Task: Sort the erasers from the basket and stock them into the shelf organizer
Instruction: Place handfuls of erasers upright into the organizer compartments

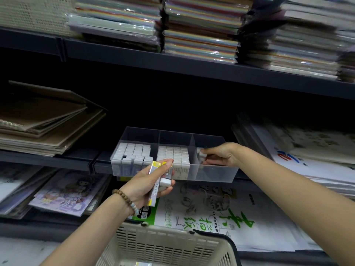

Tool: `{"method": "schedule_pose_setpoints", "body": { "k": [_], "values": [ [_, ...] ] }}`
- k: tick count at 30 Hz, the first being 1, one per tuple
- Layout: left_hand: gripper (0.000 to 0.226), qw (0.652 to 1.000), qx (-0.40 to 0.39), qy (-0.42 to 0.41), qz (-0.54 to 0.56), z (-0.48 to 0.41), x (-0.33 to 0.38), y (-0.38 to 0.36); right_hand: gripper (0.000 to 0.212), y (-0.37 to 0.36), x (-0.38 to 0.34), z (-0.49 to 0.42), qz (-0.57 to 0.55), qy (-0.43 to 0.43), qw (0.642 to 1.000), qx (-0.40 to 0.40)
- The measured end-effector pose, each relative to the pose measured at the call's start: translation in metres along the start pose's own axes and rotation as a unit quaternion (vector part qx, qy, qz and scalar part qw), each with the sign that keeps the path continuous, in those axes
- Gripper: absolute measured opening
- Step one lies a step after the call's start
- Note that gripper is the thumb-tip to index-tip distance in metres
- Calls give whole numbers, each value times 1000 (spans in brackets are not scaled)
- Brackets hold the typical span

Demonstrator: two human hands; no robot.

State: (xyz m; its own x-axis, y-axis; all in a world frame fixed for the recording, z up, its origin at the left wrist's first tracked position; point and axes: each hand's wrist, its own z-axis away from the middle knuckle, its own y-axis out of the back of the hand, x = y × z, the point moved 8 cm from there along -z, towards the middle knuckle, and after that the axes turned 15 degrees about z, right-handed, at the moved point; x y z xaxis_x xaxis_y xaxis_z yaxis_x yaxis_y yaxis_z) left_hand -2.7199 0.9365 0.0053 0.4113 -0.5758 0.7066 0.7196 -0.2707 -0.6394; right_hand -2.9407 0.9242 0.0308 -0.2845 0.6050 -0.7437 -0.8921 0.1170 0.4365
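A clear plastic organizer (217, 176) with three compartments stands at the front of the middle shelf. Its left compartment (132, 153) and middle compartment (172, 156) are packed with white erasers standing on end. My right hand (219, 154) reaches into the right compartment, fingers closed on a white eraser (201, 155) near the divider. My left hand (151, 181) hovers in front of the organizer, gripping a few long erasers (159, 181) in white and yellow sleeves. The beige basket (169, 246) sits below, at the bottom of the view.
Brown sketchbooks (44, 120) lie stacked left of the organizer, white paper packs (307, 150) to its right. Sketch paper pads (221, 214) lie on the lower shelf under my arms. The shelf above carries wrapped stacks of coloured paper (201, 31).
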Motion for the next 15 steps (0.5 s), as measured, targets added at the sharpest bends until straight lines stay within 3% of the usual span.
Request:
{"method": "schedule_pose_setpoints", "body": {
  "k": [4,9,15],
  "values": [
    [60,1000,2,-1,-3,-1,0,0,20,1,-2,-2,8,18,1000,11],
    [58,1000,9,-2,-2,-2,-3,1,30,1,-2,-1,152,4,988,-10],
    [57,1000,11,-4,-3,-3,-4,0,32,-5,-11,7,209,47,977,-1]
  ]
}}
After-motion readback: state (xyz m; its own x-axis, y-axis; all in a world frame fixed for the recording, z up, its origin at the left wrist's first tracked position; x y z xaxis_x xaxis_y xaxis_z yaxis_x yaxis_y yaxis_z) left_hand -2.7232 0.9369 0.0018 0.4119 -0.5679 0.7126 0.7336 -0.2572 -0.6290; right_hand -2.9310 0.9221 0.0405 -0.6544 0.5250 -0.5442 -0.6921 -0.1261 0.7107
